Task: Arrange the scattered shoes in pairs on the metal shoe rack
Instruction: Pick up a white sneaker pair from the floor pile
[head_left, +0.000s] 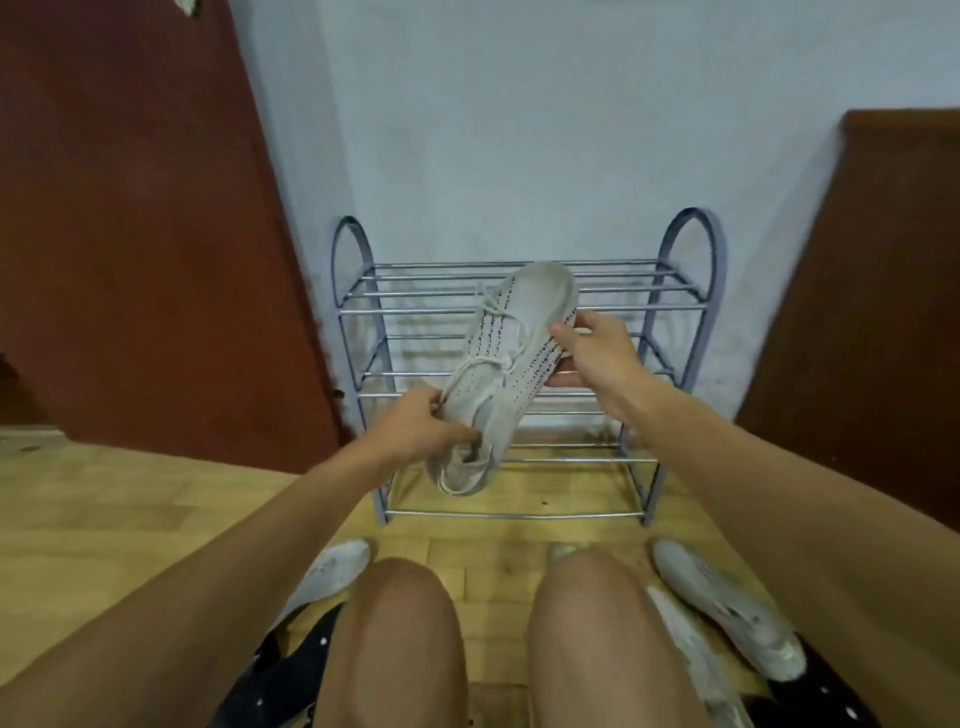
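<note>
I hold a white knit sneaker (504, 364) with dotted dark stripes and white laces in the air in front of the metal shoe rack (524, 312). My left hand (421, 426) grips its heel opening. My right hand (592, 353) grips its sole near the toe. The toe points up and away, over the rack's top shelf. All three shelves of the rack show no shoes. On the floor, one white sneaker (327, 577) lies left of my knees and two more white sneakers (727, 608) lie to the right, partly hidden by my legs.
The rack stands against a pale blue wall. A dark red door (130, 234) is on the left and a brown wooden panel (872, 312) on the right. The floor is light wood. Dark spotted slippers or fabric (280, 675) lie by my knees.
</note>
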